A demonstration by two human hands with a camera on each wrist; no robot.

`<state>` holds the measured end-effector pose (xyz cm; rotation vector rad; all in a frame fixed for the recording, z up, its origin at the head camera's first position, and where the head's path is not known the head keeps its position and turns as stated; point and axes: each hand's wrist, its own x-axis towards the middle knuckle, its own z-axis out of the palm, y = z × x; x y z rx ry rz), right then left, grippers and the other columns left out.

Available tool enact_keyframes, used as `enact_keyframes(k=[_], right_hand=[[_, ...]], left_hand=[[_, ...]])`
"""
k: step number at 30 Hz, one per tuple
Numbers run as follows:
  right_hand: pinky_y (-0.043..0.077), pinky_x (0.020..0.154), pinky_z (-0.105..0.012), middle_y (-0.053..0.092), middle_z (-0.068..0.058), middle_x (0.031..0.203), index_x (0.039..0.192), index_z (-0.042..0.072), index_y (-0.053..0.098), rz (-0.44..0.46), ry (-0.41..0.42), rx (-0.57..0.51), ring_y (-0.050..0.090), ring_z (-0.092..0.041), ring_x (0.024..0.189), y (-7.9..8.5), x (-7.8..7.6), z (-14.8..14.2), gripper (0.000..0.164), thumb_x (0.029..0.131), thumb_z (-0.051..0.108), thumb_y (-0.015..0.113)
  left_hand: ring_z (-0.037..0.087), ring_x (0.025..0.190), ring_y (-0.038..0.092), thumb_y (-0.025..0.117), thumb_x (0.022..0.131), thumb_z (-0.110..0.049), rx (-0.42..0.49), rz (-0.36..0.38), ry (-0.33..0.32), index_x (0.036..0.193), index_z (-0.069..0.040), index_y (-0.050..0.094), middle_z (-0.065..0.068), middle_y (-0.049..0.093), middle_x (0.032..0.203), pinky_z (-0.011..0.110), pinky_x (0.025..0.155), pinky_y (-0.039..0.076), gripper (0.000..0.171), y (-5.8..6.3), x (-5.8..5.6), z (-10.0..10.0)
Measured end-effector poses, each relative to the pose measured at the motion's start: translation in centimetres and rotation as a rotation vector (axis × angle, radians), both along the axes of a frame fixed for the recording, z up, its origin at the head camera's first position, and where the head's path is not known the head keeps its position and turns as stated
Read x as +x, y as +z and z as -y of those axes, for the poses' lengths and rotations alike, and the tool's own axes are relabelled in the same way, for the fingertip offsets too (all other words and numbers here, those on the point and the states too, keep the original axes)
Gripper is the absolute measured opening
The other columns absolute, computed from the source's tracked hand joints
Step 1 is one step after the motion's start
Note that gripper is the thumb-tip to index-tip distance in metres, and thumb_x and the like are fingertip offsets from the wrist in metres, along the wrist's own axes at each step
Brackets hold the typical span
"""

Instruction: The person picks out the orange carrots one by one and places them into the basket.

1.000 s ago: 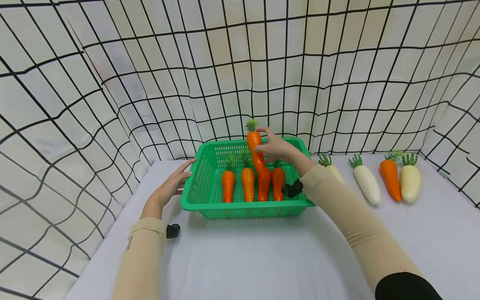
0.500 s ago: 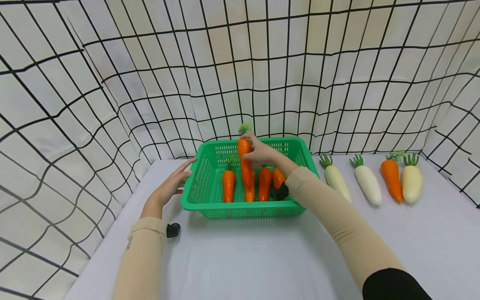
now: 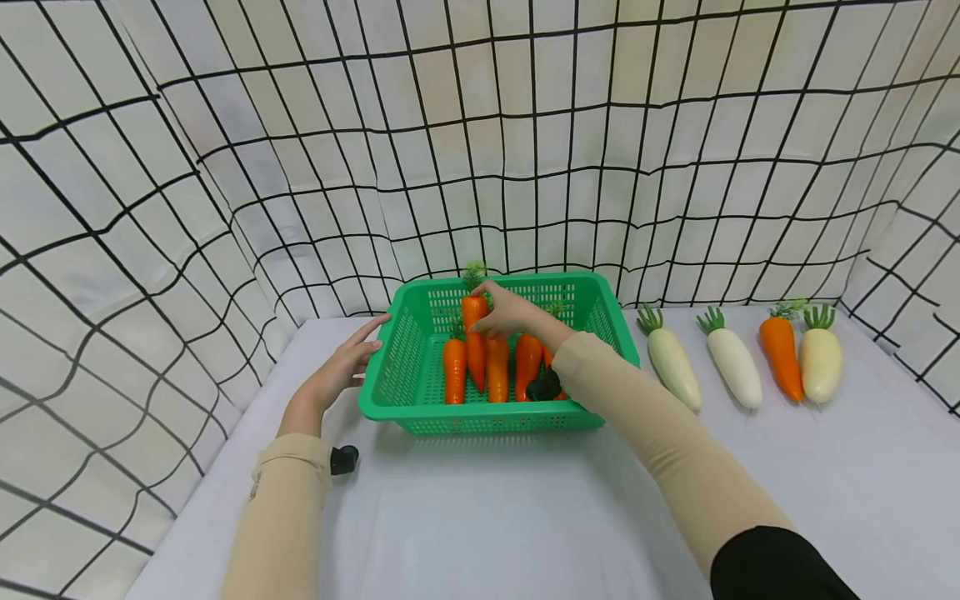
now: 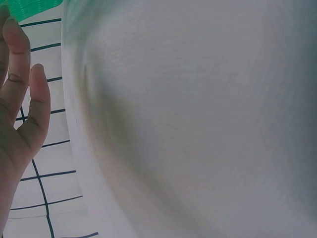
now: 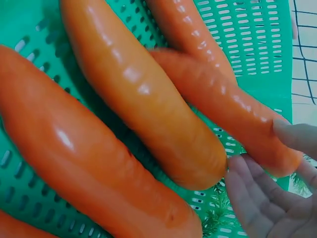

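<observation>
My right hand (image 3: pixel 504 314) grips a carrot (image 3: pixel 477 358) near its leafy top, over the left half of the green plastic basket (image 3: pixel 450 412). The carrot's tip points down between the leftmost carrot (image 3: pixel 454 367) and an orange one (image 3: pixel 497 371) to its right. In the right wrist view, thumb and fingers close around the thick end of the held carrot (image 5: pixel 233 109), which overlaps its neighbour. More carrots (image 3: pixel 528 358) lie further right, partly behind my wrist. My left hand (image 3: pixel 336 375) has its fingers extended at the basket's left rim; the left wrist view shows them loosely straight.
Right of the basket, white radishes (image 3: pixel 733 367) and another carrot (image 3: pixel 782 358) lie in a row on the white-covered table (image 3: pixel 480 517). A black grid net (image 3: pixel 555 158) before white cloth closes off the back and sides. Black wrist devices (image 3: pixel 344 460) sit on both sleeves.
My right hand has carried the carrot left and lowered it into the basket, from above the right-hand carrots to beside the leftmost one. The left hand stays at the rim.
</observation>
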<state>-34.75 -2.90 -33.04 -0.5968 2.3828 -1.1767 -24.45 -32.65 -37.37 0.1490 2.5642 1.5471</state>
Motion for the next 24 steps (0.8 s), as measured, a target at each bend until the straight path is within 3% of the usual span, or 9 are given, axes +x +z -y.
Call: enact_keyframes(k=[4, 6, 8, 10, 12, 19, 24], right_hand=[[0.05, 0.076, -0.037, 0.056, -0.02, 0.133, 0.151, 0.009, 0.044, -0.084, 0.005, 0.105, 0.051, -0.019, 0.074, -0.25, -0.24, 0.09, 0.056, 0.101, 0.012, 0.068], [0.05, 0.083, -0.039, 0.051, -0.018, 0.145, 0.15, 0.009, 0.048, -0.133, 0.025, 0.175, 0.056, -0.021, 0.086, -0.35, -0.31, 0.12, 0.054, 0.101, 0.016, 0.068], [0.049, 0.095, -0.042, 0.044, -0.017, 0.154, 0.149, 0.009, 0.051, -0.173, 0.061, 0.239, 0.058, -0.026, 0.108, -0.41, -0.35, 0.12, 0.052, 0.101, 0.02, 0.068], [0.044, 0.105, -0.044, 0.041, -0.015, 0.158, 0.149, 0.01, 0.053, -0.196, 0.111, 0.288, 0.053, -0.03, 0.127, -0.48, -0.36, 0.11, 0.052, 0.101, 0.022, 0.068], [0.04, 0.109, -0.046, 0.042, -0.015, 0.157, 0.148, 0.01, 0.054, -0.193, 0.159, 0.323, 0.047, -0.033, 0.136, -0.51, -0.31, 0.1, 0.051, 0.101, 0.023, 0.068], [0.036, 0.114, -0.047, 0.039, -0.012, 0.16, 0.147, 0.014, 0.058, -0.175, 0.259, 0.457, 0.039, -0.032, 0.145, -0.39, 0.05, 0.15, 0.047, 0.103, 0.026, 0.066], [0.035, 0.114, -0.048, 0.039, -0.012, 0.16, 0.146, 0.017, 0.059, -0.163, 0.264, 0.501, 0.037, -0.032, 0.145, -0.43, 0.24, 0.26, 0.045, 0.103, 0.027, 0.066]], left_hand=[[0.041, 0.128, 0.056, 0.036, 0.109, -0.047, 0.0, -0.002, 0.001, 0.166, -0.033, 0.015, 0.02, 0.063, 0.132, 0.066, 0.106, 0.035, 0.063, 0.1, 0.02, 0.02], [0.042, 0.128, 0.056, 0.036, 0.109, -0.047, 0.001, 0.001, 0.0, 0.166, -0.033, 0.015, 0.02, 0.063, 0.132, 0.066, 0.106, 0.035, 0.063, 0.13, 0.01, 0.01], [0.041, 0.129, 0.055, 0.037, 0.109, -0.047, 0.0, 0.003, -0.001, 0.166, -0.033, 0.015, 0.02, 0.062, 0.133, 0.066, 0.106, 0.036, 0.063, 0.14, -0.01, -0.01], [0.041, 0.129, 0.055, 0.037, 0.109, -0.047, -0.001, 0.003, -0.002, 0.166, -0.033, 0.015, 0.02, 0.062, 0.134, 0.065, 0.106, 0.036, 0.063, 0.14, -0.03, -0.02], [0.041, 0.129, 0.055, 0.037, 0.109, -0.047, -0.002, 0.004, -0.002, 0.166, -0.033, 0.015, 0.02, 0.062, 0.133, 0.065, 0.106, 0.036, 0.063, 0.11, -0.03, 0.01], [0.04, 0.126, 0.057, 0.036, 0.109, -0.046, -0.005, 0.0, 0.002, 0.166, -0.033, 0.016, 0.02, 0.063, 0.132, 0.065, 0.106, 0.036, 0.062, 0.04, -0.09, 0.1], [0.037, 0.123, 0.059, 0.036, 0.109, -0.046, -0.004, 0.004, 0.007, 0.166, -0.035, 0.017, 0.018, 0.064, 0.129, 0.064, 0.107, 0.036, 0.061, -0.13, -0.08, 0.14]])
